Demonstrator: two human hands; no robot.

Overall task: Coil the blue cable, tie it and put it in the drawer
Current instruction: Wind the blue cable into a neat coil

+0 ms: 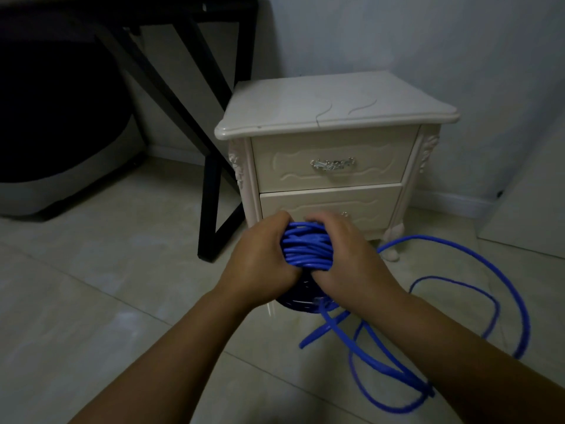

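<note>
Gripping the coil [305,246] of the blue cable [452,289] from both sides, the left hand [260,258] and right hand [351,255] hold it in the air, fingers curled shut around the bundled turns, in front of the lower drawer [330,206] of a cream nightstand [333,117]. Below the hands the rest of the coil hangs dark, with a clear plug [318,301] showing at its lower edge. The uncoiled length trails off to the right and lies on the floor [107,270] in two wide loops, with one loose end pointing down-left below the coil. The floor is pale glossy tile with thin grout lines, dimly lit. The nightstand stands against a light wall [428,32] and has two drawers, both shut; the upper drawer [333,163] carries one silvery handle [333,164], while the lower one's handle is mostly hidden behind the hands. One carved foot [393,243] shows at the right front, close to the cable. To the left stands a black table frame [211,148], its leg just beside the nightstand, and further left sits a dark rounded shape [61,133] I cannot identify. Bare tile lies open to the left and towards the camera; the right side is taken up by cable loops and a pale panel [532,203] at the edge.
</note>
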